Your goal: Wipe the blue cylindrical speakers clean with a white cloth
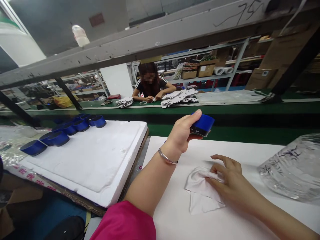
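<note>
My left hand is raised over the white work surface, its thumb and fingers closed around a small blue-and-black round speaker. The speaker is tilted, and the letters OFF show on its black lower band. Lower and to the right, my right hand pinches a crumpled white cloth that rests on the white sheet. Several similar blue speakers stand grouped on the far left part of a white foam board.
A clear plastic container with dark marks stands at the right. Beyond the green bench, a person sits handling small pieces between piles of white strips. A grey shelf beam crosses overhead, carrying a small white bottle.
</note>
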Demonstrator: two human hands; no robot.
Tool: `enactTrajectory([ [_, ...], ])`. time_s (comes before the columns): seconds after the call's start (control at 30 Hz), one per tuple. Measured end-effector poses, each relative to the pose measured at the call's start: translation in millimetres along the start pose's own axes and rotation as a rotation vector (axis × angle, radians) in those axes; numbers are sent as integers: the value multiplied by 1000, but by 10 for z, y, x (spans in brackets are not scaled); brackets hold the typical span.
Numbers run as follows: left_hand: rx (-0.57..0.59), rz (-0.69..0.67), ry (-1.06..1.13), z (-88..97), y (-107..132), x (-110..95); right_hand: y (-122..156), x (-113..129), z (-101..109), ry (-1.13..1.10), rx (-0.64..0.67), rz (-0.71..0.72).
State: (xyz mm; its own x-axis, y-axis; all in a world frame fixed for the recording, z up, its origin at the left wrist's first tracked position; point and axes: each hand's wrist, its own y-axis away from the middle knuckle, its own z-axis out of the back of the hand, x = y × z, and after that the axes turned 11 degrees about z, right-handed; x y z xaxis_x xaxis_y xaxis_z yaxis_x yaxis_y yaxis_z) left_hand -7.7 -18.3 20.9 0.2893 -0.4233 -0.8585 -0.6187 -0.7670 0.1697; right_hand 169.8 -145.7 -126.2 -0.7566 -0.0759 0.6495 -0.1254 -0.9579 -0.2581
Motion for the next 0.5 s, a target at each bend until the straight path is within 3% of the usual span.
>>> enactTrajectory([
  [0.2, 73, 109, 119, -34, -18, -1, -510, 263, 670, -142, -78, -52],
  [0.27, 88, 146, 162, -52, -22, 4, -646, 454, 826, -155, -172, -62],
  [0.4, 65, 121, 218, -62, -45, 21, -644, 906, 790, -157, -518, -39],
  [0.5, 26, 68, 239, -44, -80, 36, -580, 1025, 605, -231, -570, 35],
])
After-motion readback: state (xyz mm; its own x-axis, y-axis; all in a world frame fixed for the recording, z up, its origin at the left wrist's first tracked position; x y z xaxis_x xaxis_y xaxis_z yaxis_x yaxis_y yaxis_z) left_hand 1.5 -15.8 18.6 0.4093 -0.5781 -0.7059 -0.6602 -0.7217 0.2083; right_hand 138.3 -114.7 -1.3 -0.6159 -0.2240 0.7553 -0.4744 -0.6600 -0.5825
